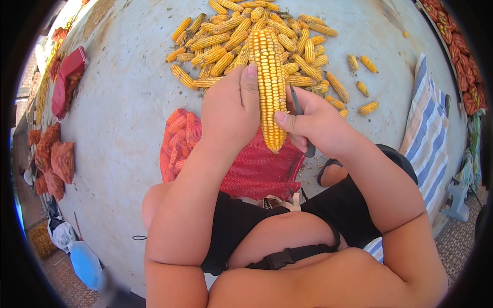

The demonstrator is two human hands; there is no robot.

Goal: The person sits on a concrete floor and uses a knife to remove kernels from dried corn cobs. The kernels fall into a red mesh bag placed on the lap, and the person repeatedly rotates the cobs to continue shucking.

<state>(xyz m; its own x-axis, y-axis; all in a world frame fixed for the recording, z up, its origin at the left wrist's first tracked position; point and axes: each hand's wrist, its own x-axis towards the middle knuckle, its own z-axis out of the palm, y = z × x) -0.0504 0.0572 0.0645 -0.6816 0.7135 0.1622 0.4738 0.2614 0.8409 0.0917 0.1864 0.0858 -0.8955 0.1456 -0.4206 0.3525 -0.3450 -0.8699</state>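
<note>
An ear of dried yellow corn (269,88) is held up in front of me, its narrow tip towards my lap. My left hand (233,104) grips its upper left side, thumb along the kernels. My right hand (314,119) pinches its lower right side between thumb and fingers and also holds a slim tool with a dark handle (309,149) and a thin metal shaft; its exact kind cannot be told. Beyond the hands lies a heap of corn ears (215,54). Below them a red mesh sack (258,169) lies between my legs, with orange-looking cobs in its left part.
Loose ears (368,108) lie right of the heap. A striped cloth (423,134) is spread at the right. Another red sack (69,84) and filled mesh bags (62,161) stand at the left. More filled bags (458,50) line the right edge.
</note>
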